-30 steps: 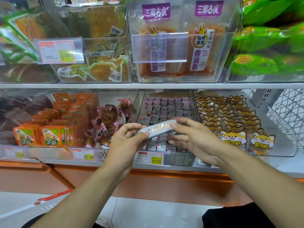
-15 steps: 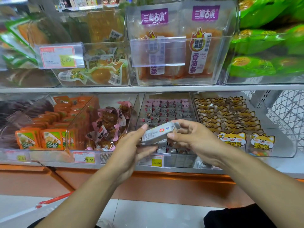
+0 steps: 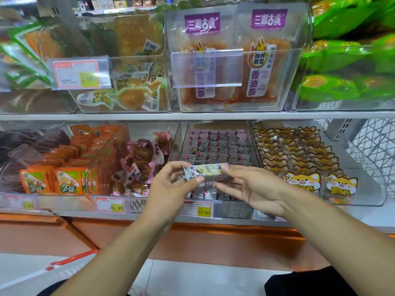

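Head view: snack packet [image 3: 204,172] between fingers [image 3: 224,167] of left hand [image 3: 168,189], right hand [image 3: 256,189]

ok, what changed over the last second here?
The small packet was turned over: its plain white side faced up before, and now a printed yellow-green face shows. The left hand and right hand stayed on its ends, in front of the same bin. The shelf stock is unchanged.
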Action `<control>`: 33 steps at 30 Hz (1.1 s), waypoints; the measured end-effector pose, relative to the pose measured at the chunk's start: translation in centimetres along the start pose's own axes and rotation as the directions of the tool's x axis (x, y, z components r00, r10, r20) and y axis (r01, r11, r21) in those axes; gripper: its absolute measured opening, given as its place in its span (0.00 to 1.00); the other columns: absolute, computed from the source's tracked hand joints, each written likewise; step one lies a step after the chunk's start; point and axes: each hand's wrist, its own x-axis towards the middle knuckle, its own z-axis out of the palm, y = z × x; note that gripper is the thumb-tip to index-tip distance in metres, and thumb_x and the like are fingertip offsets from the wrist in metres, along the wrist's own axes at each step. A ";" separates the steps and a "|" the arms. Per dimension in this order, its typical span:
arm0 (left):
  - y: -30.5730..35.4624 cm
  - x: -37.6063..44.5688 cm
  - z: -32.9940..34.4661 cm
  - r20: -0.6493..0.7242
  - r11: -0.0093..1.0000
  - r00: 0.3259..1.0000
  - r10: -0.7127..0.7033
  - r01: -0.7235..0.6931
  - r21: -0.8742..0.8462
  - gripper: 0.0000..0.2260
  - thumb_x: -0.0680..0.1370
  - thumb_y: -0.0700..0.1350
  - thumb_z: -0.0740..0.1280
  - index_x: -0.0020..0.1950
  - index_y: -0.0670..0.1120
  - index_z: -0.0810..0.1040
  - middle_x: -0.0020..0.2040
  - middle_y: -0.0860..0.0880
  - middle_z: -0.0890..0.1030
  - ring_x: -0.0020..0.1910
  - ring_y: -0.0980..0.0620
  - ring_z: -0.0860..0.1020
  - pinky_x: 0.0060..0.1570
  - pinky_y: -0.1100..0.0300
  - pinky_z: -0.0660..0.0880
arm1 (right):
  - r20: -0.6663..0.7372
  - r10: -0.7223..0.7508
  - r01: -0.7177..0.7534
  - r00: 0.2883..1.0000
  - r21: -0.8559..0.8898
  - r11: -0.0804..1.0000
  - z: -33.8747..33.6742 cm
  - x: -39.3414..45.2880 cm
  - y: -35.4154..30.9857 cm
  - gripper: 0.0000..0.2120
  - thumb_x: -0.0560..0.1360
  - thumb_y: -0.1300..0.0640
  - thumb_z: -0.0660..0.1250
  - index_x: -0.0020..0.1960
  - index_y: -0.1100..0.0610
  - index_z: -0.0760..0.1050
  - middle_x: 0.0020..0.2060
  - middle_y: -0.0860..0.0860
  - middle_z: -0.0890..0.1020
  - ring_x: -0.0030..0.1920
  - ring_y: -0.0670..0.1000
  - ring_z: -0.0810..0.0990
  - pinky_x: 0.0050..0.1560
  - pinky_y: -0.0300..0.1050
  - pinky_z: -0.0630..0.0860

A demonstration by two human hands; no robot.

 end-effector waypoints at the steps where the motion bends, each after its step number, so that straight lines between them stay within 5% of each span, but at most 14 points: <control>1: -0.1 0.1 0.0 0.000 1.000 1.000 0.021 -0.021 0.018 0.15 0.73 0.35 0.76 0.56 0.44 0.78 0.50 0.48 0.86 0.43 0.54 0.85 0.38 0.65 0.78 | -0.024 -0.007 0.008 1.000 0.017 1.000 0.0 0.2 0.0 0.20 0.71 0.65 0.74 0.61 0.70 0.77 0.54 0.64 0.85 0.53 0.58 0.86 0.47 0.44 0.84; 6: -0.9 0.9 0.5 0.034 0.963 0.997 0.066 -0.072 0.261 0.22 0.75 0.44 0.76 0.66 0.52 0.75 0.62 0.55 0.81 0.56 0.58 0.83 0.51 0.66 0.79 | -0.231 -0.254 0.245 0.939 -0.067 0.967 0.4 2.3 -1.3 0.15 0.73 0.68 0.72 0.58 0.65 0.76 0.54 0.60 0.85 0.50 0.55 0.87 0.48 0.43 0.83; 10: -1.9 0.8 1.6 0.160 0.710 0.969 0.187 -0.246 0.660 0.28 0.77 0.52 0.73 0.74 0.55 0.68 0.70 0.58 0.72 0.65 0.62 0.70 0.64 0.65 0.66 | -0.270 -0.689 0.392 0.673 -0.659 0.642 1.2 5.0 -2.2 0.16 0.71 0.58 0.79 0.52 0.46 0.76 0.48 0.45 0.86 0.50 0.48 0.84 0.52 0.46 0.79; 12: -2.3 0.7 2.0 0.249 0.578 0.945 0.214 -0.328 0.747 0.29 0.78 0.55 0.71 0.76 0.54 0.65 0.73 0.58 0.69 0.68 0.63 0.66 0.67 0.66 0.60 | -0.184 -0.763 0.417 0.620 -0.746 0.519 1.7 6.8 -2.4 0.15 0.72 0.58 0.78 0.53 0.48 0.75 0.47 0.43 0.84 0.48 0.44 0.84 0.51 0.43 0.80; 16: -3.0 1.2 2.5 0.282 0.492 0.936 0.211 -0.351 0.797 0.30 0.79 0.57 0.68 0.78 0.53 0.62 0.77 0.56 0.63 0.76 0.59 0.58 0.69 0.68 0.49 | -0.113 -0.830 0.356 0.546 -0.866 0.352 2.3 10.7 -2.5 0.13 0.74 0.60 0.75 0.51 0.49 0.73 0.44 0.38 0.79 0.38 0.32 0.76 0.37 0.20 0.69; 18: -3.1 1.5 2.6 0.267 0.498 0.938 0.222 -0.344 0.796 0.30 0.79 0.57 0.68 0.78 0.53 0.62 0.77 0.55 0.63 0.76 0.57 0.58 0.70 0.66 0.49 | -0.127 -0.826 0.306 0.550 -0.889 0.341 2.5 12.0 -2.4 0.12 0.75 0.58 0.74 0.56 0.54 0.76 0.50 0.45 0.82 0.43 0.40 0.80 0.43 0.23 0.70; 21: -3.3 1.9 2.5 0.241 0.500 0.942 0.235 -0.330 0.801 0.28 0.79 0.54 0.68 0.78 0.52 0.64 0.76 0.54 0.64 0.76 0.56 0.58 0.70 0.66 0.50 | -0.118 -0.812 0.305 0.571 -0.888 0.344 2.9 13.1 -2.3 0.13 0.75 0.60 0.74 0.59 0.58 0.78 0.55 0.52 0.85 0.54 0.51 0.84 0.55 0.41 0.78; 27: -3.4 1.9 2.3 0.242 0.479 0.945 0.221 -0.322 0.817 0.29 0.79 0.55 0.69 0.78 0.52 0.63 0.77 0.53 0.62 0.78 0.54 0.55 0.75 0.60 0.52 | 0.037 -0.770 0.340 0.637 -0.910 0.237 2.9 13.0 -2.3 0.13 0.73 0.62 0.75 0.52 0.47 0.76 0.51 0.45 0.83 0.52 0.48 0.82 0.57 0.49 0.79; 33: -3.5 1.6 2.2 0.262 0.471 0.938 0.228 -0.342 0.813 0.31 0.78 0.57 0.69 0.77 0.52 0.63 0.77 0.55 0.61 0.76 0.57 0.52 0.71 0.64 0.50 | 0.096 -0.737 0.347 0.669 -0.917 0.195 2.9 13.2 -2.5 0.15 0.77 0.52 0.73 0.63 0.53 0.77 0.54 0.46 0.83 0.53 0.46 0.82 0.59 0.50 0.78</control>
